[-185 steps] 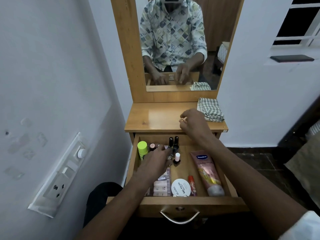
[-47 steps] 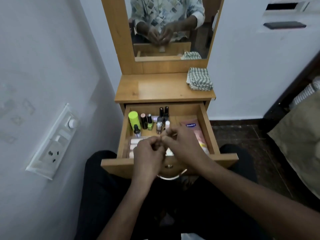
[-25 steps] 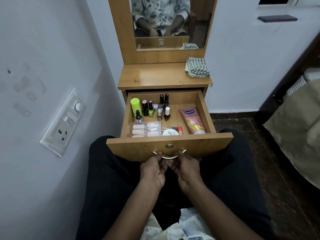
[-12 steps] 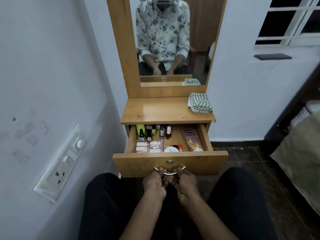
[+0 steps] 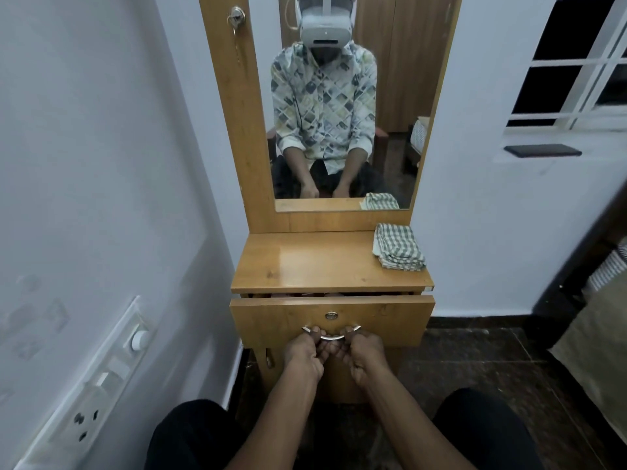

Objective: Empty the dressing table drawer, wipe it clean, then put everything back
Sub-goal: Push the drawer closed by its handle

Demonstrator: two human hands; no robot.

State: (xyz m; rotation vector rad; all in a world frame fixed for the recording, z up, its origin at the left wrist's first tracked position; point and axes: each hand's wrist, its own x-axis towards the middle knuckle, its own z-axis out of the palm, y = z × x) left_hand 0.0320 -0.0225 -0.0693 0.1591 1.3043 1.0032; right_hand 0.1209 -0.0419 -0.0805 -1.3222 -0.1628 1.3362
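Behind nearly shut drawer, contents unseen.

Little room at the drawer, open room on the worktop

The drawer stands nearly shut, with only a thin slit under the worktop's front edge, too narrow to reach in. Both hands crowd its curved handle. The worktop is bare except for a folded checked cloth at its back right corner. The left wall runs close beside the left edge.
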